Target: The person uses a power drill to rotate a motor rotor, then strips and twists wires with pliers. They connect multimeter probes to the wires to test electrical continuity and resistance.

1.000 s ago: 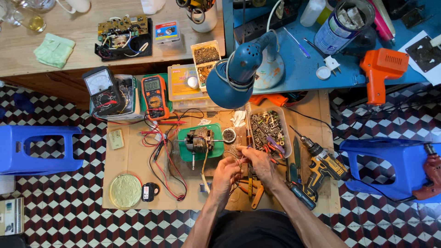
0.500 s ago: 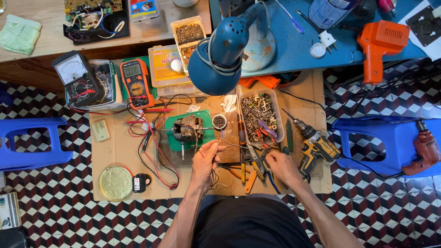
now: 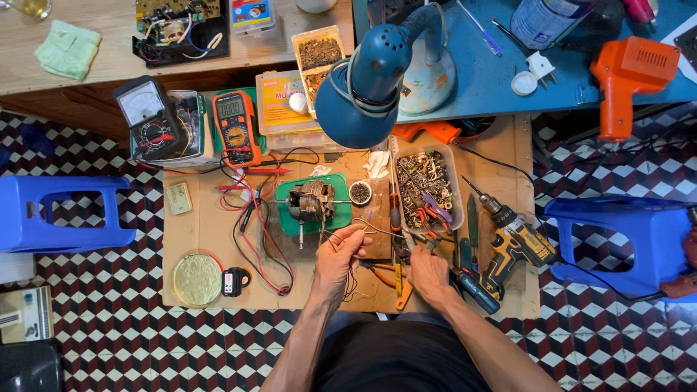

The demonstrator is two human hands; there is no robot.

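Checkered red, white and black floor tiles surround a low cardboard-covered worktop (image 3: pixel 203 239) at centre frame, with a wooden bench above left and a blue table above right.

Item: small electric motor (image 3: pixel 314 201), copper windings exposed, on a green tray (image 3: pixel 287 218), centre. Thin wires (image 3: pixel 370 231) run from it to the left hand.

Left hand (image 3: pixel 340 258): fingers curled, pinching the thin wires just below the motor.

Right hand (image 3: pixel 428 274): lower centre-right, fingers closed around a small tool near the tray of parts; which tool, cannot tell.

Adjacent: clear tray of screws and metal parts (image 3: pixel 422 185); yellow cordless drill (image 3: pixel 512 243); orange multimeter (image 3: pixel 235 127) with red and black leads; analogue meter (image 3: pixel 149 123); blue desk lamp (image 3: pixel 367 83); orange heat gun (image 3: pixel 624 76), upper right; blue plastic stools (image 3: pixel 54 210) at both edges.
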